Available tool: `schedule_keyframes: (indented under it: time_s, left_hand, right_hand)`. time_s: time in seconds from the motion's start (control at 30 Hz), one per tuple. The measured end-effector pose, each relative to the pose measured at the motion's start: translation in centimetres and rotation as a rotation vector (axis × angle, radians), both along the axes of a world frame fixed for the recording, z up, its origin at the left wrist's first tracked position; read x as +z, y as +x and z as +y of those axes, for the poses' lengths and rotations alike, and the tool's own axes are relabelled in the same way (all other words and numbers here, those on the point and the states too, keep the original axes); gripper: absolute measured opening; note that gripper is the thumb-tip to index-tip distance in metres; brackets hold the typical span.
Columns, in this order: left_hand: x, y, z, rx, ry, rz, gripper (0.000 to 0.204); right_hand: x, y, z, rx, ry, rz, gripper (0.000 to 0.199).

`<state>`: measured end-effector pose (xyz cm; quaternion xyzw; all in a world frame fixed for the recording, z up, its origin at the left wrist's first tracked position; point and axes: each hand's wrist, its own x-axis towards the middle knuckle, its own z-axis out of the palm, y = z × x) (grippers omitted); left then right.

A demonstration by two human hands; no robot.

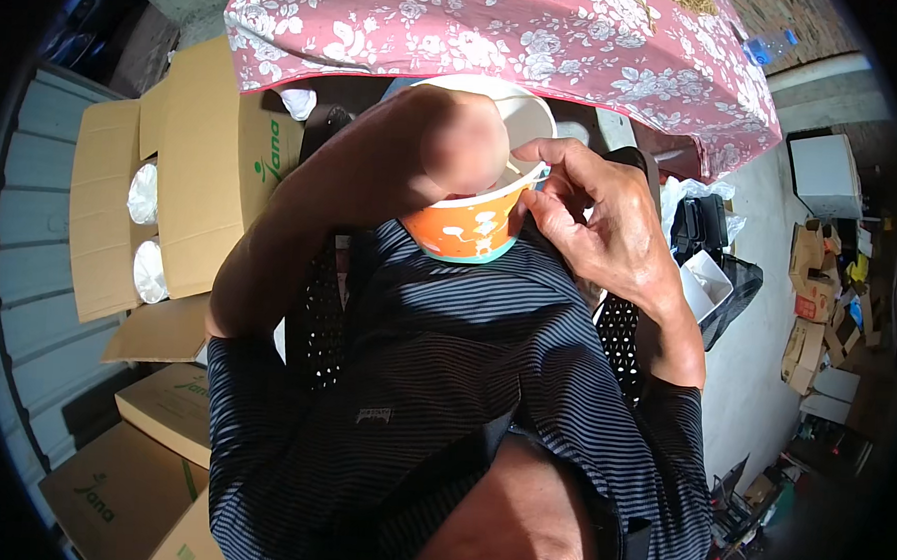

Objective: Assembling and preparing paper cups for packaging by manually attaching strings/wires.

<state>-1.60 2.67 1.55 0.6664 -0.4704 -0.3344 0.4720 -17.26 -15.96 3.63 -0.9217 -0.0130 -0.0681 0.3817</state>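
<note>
A round paper tub (466, 231), orange with white splashes, a teal base and a white rim, is held above my lap, tilted with its mouth facing up and away. My right hand (601, 217) is closed on the tub's right rim, thumb outside and bent fingers at the edge. Across the tub's mouth reaches my left hand (459, 145), partly in deep shade and blurred. Its fingers are hidden or smeared, so what they hold cannot be made out. A thin pale edge or strip shows beside it inside the tub.
Ahead stands a table with a pink floral cloth (459, 40); a clear bottle (769, 46) lies at its right. Cardboard boxes (199, 159), one with white rounded items, fill the left side. At right are a white container (706, 286), black bags and a white box (825, 176).
</note>
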Motion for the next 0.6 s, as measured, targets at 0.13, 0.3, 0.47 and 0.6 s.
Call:
schedule_keyframes:
  time_s: [0.13, 0.3, 0.47, 0.6]
  left_hand:
    - [-0.9, 0.4, 0.6, 0.002, -0.161, 0.146, 0.013]
    - [-0.8, 0.4, 0.5, -0.015, -0.157, 0.156, 0.013]
    - [0.0, 0.1, -0.3, -0.035, -0.155, 0.158, 0.011]
    - [-1.3, 0.3, -0.6, -0.008, -0.234, 0.245, 0.025]
  right_hand:
    - [0.1, 0.0, 0.2, -0.017, 0.046, 0.016, 0.026]
    - [0.7, 0.2, 0.3, -0.072, 0.262, 0.161, 0.023]
    - [-0.4, 0.5, -0.8, -0.090, 0.371, 0.154, 0.021]
    - [-0.7, 0.7, -0.7, -0.164, 0.565, 0.172, 0.013]
